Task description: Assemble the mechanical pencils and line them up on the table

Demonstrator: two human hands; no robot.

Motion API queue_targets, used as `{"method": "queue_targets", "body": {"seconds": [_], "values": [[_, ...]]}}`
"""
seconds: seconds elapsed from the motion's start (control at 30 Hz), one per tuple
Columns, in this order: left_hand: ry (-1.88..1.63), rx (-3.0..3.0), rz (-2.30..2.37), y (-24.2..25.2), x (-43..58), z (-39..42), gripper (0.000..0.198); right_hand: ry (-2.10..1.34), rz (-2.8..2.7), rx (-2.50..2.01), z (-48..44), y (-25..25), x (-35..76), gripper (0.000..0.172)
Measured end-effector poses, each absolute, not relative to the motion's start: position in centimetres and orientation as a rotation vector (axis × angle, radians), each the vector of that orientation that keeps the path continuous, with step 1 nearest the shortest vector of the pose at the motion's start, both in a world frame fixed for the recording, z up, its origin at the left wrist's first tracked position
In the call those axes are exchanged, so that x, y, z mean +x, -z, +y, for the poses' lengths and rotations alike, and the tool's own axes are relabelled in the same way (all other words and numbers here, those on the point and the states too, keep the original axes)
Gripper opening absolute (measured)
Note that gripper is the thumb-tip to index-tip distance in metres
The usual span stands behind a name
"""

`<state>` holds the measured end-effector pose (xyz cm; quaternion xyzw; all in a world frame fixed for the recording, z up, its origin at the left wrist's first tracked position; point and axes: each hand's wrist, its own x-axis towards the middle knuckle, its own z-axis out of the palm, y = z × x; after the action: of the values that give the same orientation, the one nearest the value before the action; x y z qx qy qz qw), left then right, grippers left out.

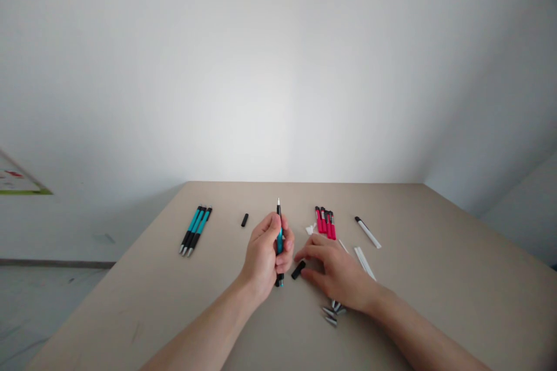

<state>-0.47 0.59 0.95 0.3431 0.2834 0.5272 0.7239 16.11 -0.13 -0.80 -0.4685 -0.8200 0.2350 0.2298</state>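
Note:
My left hand [263,252] is closed around a teal pen barrel [279,239], held upright with a thin metal refill tip [278,203] sticking out of its black upper end. The pen's lower end shows beneath my fingers. To its right, my right hand [333,266] has its thumb and index finger on a short black rubber grip [298,270], close to the tabletop. Several silver pen tips [331,314] lie below that hand, partly covered by it. Behind it are white refills [364,262], also partly hidden.
Three assembled teal pens [195,231] lie side by side at the left of the table [152,313]. Another black grip [245,220] rests near the middle. Several pink lead cases [325,223], small white pieces [310,229] and a white pen-like stick [368,232] lie farther right. A wall [278,69] stands behind.

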Motion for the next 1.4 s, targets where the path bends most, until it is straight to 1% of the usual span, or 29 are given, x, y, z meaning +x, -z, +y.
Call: {"method": "queue_targets", "body": {"seconds": [0.13,0.3,0.4,0.63,0.8,1.1,1.4], "values": [[-1.144,0.727,0.612,-0.75,-0.36,0.63,0.024,-0.658,-2.229,-1.279,0.0,1.16,16.22,0.014],[-1.147,0.723,0.628,-0.85,-0.36,0.53,0.026,-0.622,-1.969,-1.296,0.33,1.08,16.32,0.008],[-1.139,0.734,0.647,-0.85,-0.41,0.52,0.026,-0.621,-1.86,-1.255,0.24,0.92,16.24,0.013],[-1.005,0.808,0.701,-0.56,-0.26,0.34,0.022,-0.746,-1.742,-1.215,0.07,1.36,16.27,0.023],[-0.941,0.841,0.701,-0.83,-0.11,0.13,0.019,-0.749,-1.716,-1.196,0.23,1.48,16.25,0.023],[-0.924,0.907,0.692,-0.35,0.0,0.09,0.014,-0.756,-1.612,-1.19,0.22,1.53,16.37,0.025],[-0.857,0.963,0.77,-0.23,0.02,0.19,0.018,-0.701,-1.469,-1.157,0.29,1.74,16.59,0.025]]}}
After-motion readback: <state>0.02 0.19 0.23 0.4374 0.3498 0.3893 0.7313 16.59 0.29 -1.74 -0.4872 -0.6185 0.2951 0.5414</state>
